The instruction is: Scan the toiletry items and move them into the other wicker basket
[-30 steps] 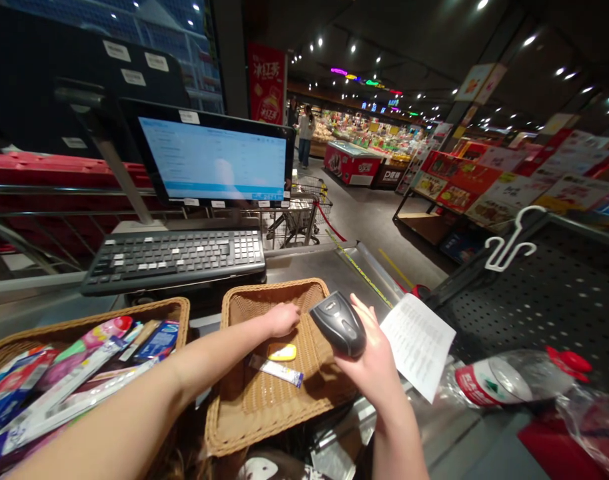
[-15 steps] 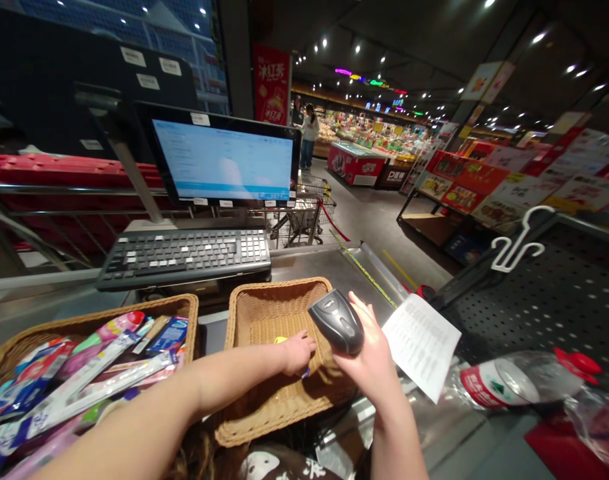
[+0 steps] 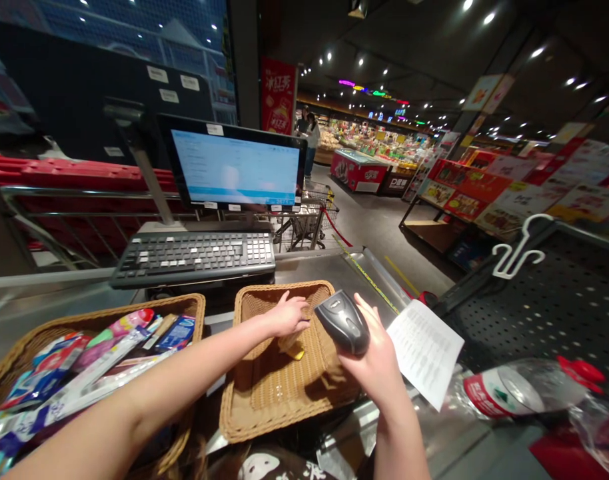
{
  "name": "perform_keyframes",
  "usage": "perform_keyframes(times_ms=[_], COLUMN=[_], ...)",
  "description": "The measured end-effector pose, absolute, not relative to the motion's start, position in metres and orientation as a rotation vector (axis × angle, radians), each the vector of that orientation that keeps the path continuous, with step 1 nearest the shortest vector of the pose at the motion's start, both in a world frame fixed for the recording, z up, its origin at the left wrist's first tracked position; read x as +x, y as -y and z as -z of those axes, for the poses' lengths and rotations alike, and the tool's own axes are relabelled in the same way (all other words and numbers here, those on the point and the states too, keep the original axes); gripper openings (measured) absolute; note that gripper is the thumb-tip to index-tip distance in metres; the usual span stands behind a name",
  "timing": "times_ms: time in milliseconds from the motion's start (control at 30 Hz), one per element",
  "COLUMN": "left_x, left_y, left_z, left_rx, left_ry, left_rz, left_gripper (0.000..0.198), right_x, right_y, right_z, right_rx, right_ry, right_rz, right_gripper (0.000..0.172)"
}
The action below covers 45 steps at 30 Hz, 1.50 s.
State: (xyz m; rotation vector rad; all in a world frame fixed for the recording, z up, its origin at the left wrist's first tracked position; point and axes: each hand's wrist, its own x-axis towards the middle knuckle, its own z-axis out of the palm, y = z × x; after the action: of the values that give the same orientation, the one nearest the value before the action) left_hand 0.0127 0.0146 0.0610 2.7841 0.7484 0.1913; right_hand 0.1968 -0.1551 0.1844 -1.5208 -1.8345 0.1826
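Note:
My right hand (image 3: 377,353) is wrapped round a dark grey handheld barcode scanner (image 3: 342,322), held above the right side of a wicker basket (image 3: 279,427). My left hand (image 3: 288,315) hovers over the far part of this basket, its fingers stretched out and apart. Just below it, on the basket floor, lies a small clear packet with a yellow end (image 3: 295,351), partly hidden by the hand. To the left, a second wicker basket (image 3: 198,310) is filled with toothbrushes, toothpaste boxes and other packaged goods, partly covered by my left forearm.
Behind the baskets stand a keyboard (image 3: 199,259) and a lit monitor (image 3: 239,167). On the right are a printed paper sheet (image 3: 427,347), a large plastic bottle with a red cap (image 3: 524,387) and a white hanger (image 3: 517,250). Shopping carts (image 3: 304,227) stand beyond the counter.
My left hand has lifted from the basket floor and moved toward its far side, fingers now spread. The yellow-ended packet shows more. My right hand keeps the scanner in nearly the same place.

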Motion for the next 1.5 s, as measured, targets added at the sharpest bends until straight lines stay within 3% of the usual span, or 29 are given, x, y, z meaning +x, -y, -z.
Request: perform_keyframes(times_ms=[300, 500, 667, 900, 1133, 1500], left_x=[-0.049, -0.047, -0.079, -0.156, -0.224, -0.297], left_y=[-0.008, 0.018, 0.025, 0.041, 0.072, 0.127], left_z=[-0.057, -0.059, -0.098, -0.153, -0.187, -0.205], left_rx=[2.962, 2.786, 2.521, 2.245, 2.233, 2.14], left_ry=[-0.763, -0.841, -1.102, -1.222, -1.451, -1.691], left_rz=[-0.098, -0.159, -0.366, -0.841, -1.176, -1.322], left_gripper=[0.012, 0.021, 0.015, 0.044, 0.035, 0.037], right_x=[0.183, 0.166, 0.155, 0.124, 0.071, -0.003], right_y=[0.152, 0.15, 0.155, 0.156, 0.159, 0.164], right_z=[-0.185, -0.191, -0.194, -0.199, -0.213, -0.215], right_rx=[-1.493, -1.453, -1.442, -1.423, -1.272, -1.138], right_ry=[1.861, 1.907, 1.912, 1.922, 2.076, 2.305], right_rz=[-0.202, -0.186, -0.132, -0.087, -0.066, -0.172], right_gripper=[0.052, 0.051, 0.048, 0.053, 0.051, 0.059])
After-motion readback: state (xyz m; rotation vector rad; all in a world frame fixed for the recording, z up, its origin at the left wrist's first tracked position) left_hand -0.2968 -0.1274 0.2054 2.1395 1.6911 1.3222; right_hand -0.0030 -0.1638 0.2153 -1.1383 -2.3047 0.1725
